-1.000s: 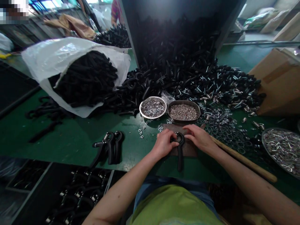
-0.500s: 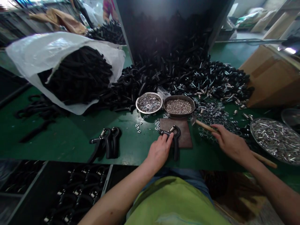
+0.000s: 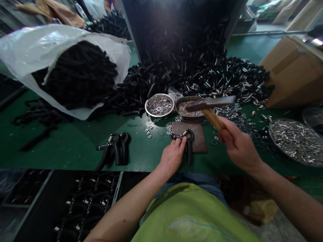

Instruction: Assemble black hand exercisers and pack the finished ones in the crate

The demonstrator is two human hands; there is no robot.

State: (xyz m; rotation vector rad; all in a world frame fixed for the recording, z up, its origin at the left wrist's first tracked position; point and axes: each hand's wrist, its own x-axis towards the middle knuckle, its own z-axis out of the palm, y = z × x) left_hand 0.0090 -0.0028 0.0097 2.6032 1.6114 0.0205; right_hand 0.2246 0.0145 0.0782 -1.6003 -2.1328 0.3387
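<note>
My right hand (image 3: 238,144) is closed around the wooden handle of a hammer (image 3: 213,119), its metal head raised in front of the small-parts dishes. On the bench, my left hand (image 3: 173,156) has its fingers pressed on a black hand grip strengthener (image 3: 190,148) with a silver spring. The strengthener lies partly on a flat brown plate (image 3: 200,139), its handle end reaching past the plate's near edge. To the left of my left hand stand more black hand grips (image 3: 117,149), close together. Loose nuts (image 3: 169,128) lie by the plate's left edge.
Behind the plate sit a round dish of rings (image 3: 159,115) and an oval tin of tiny parts (image 3: 188,118). A bowl of metal pins (image 3: 297,143) and a carton (image 3: 295,72) stand right. Black handles fill a white bag (image 3: 68,32) and a heap (image 3: 181,74).
My right hand has lifted the hammer off the bench and swung its head up and toward the plate. My left hand stays on the hand grip strengthener. The view has shifted slightly.
</note>
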